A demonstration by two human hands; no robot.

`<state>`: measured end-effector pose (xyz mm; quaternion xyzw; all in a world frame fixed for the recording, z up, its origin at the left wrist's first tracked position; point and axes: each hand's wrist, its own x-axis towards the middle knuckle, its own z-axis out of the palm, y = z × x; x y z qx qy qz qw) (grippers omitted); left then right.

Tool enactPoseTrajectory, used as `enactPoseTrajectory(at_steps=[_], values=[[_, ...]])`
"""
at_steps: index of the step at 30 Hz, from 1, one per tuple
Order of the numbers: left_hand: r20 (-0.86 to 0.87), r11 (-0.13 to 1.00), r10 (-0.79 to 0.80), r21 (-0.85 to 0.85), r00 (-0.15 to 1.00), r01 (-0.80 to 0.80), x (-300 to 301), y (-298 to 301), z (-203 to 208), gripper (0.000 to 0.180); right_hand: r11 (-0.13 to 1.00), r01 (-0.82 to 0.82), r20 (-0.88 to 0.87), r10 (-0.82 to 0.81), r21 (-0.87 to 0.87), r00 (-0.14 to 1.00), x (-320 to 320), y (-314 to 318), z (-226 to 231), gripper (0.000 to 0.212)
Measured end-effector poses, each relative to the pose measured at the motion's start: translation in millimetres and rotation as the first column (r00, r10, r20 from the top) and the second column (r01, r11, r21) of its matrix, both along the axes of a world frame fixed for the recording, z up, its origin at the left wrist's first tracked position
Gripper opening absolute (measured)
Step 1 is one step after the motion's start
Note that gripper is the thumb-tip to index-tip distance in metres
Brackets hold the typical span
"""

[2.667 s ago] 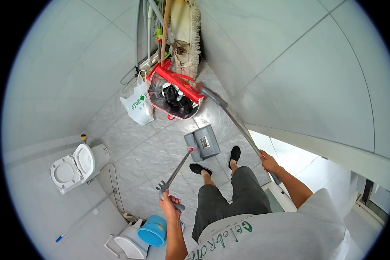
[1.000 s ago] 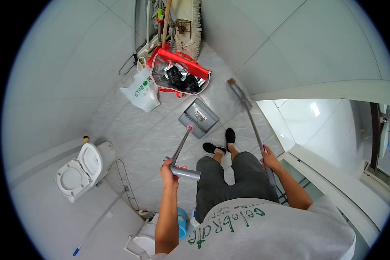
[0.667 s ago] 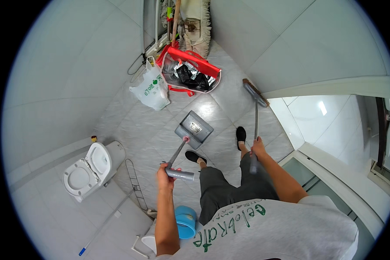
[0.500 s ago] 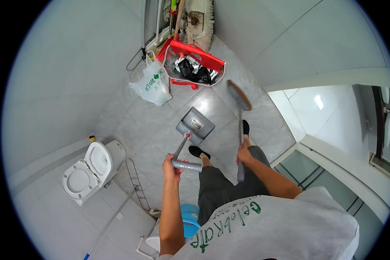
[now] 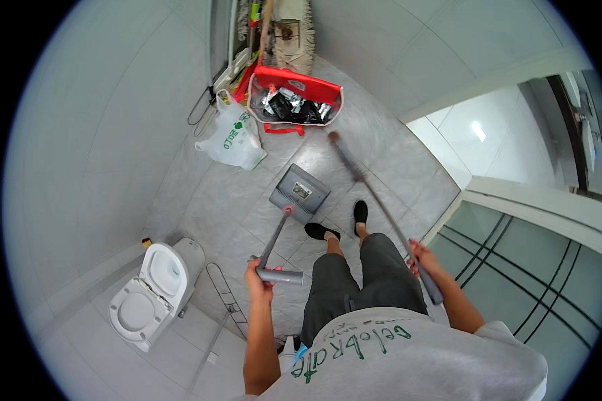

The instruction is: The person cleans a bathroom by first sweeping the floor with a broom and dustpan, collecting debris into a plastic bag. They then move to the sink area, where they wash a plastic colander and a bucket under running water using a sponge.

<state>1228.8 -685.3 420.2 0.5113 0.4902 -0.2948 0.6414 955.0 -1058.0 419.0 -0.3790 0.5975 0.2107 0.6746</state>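
Observation:
My left hand is wrapped round the grey handle of a dustpan. Its wide pan rests on the tiled floor in front of my feet. On the right, my right hand grips the handle of a broom. The broom slants away from me to the far left, and its brown-tipped head lies beyond the dustpan, near the red bag. Silver and black packets show inside that bag. Left of it, a white plastic bag with green print slumps on the floor.
A white toilet with its lid raised stands at the left. Mops lean in the far corner. Next to the toilet is a wire rack. At the right are a doorway and a glass panel with dark lines.
My right hand has moved right and nearer, and the broom has swung from nearly straight to a slant, its head shifting left. The dustpan stays on about the same spot.

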Motion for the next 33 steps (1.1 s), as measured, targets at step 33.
enactPoseTrajectory(at_steps=[33], values=[[0.030, 0.968, -0.249, 0.050, 0.968, 0.248, -83, -104, -7, 0.023, 0.751, 0.443, 0.109, -0.452, -0.490, 0.885, -128, -205, -206, 0.049]])
